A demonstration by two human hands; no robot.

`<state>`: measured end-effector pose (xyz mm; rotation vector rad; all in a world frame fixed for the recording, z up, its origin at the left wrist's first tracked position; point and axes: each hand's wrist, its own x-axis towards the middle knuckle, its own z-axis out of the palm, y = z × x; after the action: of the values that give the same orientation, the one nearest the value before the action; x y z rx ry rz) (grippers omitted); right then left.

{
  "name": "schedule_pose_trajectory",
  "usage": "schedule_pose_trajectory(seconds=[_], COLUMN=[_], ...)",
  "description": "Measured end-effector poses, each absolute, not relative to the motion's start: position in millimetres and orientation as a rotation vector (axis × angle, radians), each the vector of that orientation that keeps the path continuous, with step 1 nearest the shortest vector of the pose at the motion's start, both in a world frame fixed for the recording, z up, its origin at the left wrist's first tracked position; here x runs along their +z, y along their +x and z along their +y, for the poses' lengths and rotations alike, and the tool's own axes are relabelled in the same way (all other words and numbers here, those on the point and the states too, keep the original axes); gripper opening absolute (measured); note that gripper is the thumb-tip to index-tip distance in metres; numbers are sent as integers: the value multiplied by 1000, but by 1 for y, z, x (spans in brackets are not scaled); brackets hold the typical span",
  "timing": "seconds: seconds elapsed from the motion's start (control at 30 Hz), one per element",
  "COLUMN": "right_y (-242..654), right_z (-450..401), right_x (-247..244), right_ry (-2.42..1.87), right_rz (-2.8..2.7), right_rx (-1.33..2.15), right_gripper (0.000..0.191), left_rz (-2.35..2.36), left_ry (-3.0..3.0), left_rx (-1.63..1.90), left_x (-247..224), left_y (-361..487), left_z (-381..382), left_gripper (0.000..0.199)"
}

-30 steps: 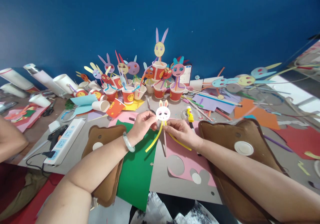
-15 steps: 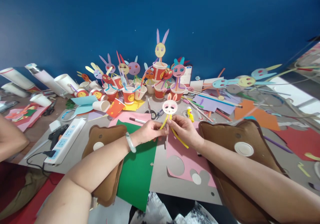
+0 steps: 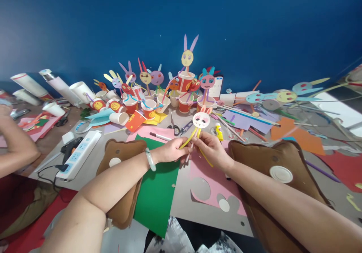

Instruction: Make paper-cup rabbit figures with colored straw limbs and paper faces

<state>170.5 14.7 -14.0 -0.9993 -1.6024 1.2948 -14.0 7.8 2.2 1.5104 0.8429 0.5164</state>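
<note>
The left hand (image 3: pixel 175 149) and the right hand (image 3: pixel 209 149) are close together over the middle of the gray surface (image 3: pixel 183 204). They have a white bunny (image 3: pixel 201 120) between them, held up off the surface. Its round face is at the top, with short orange and pink ears, big dark eyes and pink marks around them. Yellow strips (image 3: pixel 186 140) hang down under the face.

The right hand is closed in a pinch on the strips, just below the face. The left hand is pinched too, with its fingers on one yellow strip and a thin pale stick (image 3: pixel 187 157). (The left wrist has a pale green bangle (image 3: pixel 150 159) on it.)

Green paper (image 3: pixel 155 196) lies under the left hand, and pink paper (image 3: pixel 198 170) with round holes lies under the right. Behind the hands are scissors (image 3: pixel 177 129), a pen (image 3: pixel 160 136) and a yellow glue bottle (image 3: pixel 219 131).

Farther back, lots of paper cups (image 3: pixel 149 109) stand with bright paper bunnies (image 3: pixel 187 58) in front of a blue wall (image 3: pixel 85 26). A brown cushion (image 3: pixel 111 149) lies on the left, near a white power strip (image 3: pixel 77 157), and a bigger brown pillow (image 3: pixel 254 157) is on the right. Another person's arm (image 3: pixel 17 143) shows at the left edge.
</note>
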Motion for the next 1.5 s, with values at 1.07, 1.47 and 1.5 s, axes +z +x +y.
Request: schedule_pose_trajectory(seconds=[1.07,1.47,1.5], right_y=[169,171,171], right_z=[34,31,31], right_x=[-27,-19,-19], right_ry=[-1051,-1011,-1012], right_rz=[-1265,-1266,-1266], right_rx=[1142,1133,1130], right_gripper=[48,47,46], left_rz=[2552,2301,2275], left_ry=[2043,2073,2044], left_rx=[-100,43,60], left_x=[51,61,59], left_y=[-142,-116,-111], left_z=[53,35,36], left_gripper=[45,50,51])
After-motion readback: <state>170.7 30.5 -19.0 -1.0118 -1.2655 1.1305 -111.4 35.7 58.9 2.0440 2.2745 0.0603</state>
